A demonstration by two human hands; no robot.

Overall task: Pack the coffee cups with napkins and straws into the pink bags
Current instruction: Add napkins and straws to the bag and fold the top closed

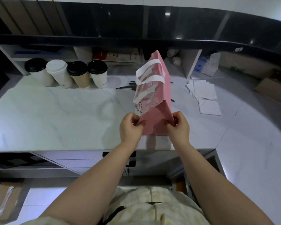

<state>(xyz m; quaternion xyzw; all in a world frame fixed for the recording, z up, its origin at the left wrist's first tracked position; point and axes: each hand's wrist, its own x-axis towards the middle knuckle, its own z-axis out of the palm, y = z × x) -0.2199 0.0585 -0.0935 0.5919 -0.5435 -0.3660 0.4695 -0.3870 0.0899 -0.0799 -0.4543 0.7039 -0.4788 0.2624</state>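
Both of your hands pinch the near end of the pink bag (159,98): left hand (131,126) on its left corner, right hand (179,125) on its right, over the counter (55,114). Four lidded cups (66,73) stand far left; napkins (203,93) lie right.

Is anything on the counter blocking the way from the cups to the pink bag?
Nothing upright does. The cups stand at the left rear; the left hand and right hand hold the bag mid-counter. Between them is bare counter, with only a few straws lying flat near the bag's handle end.
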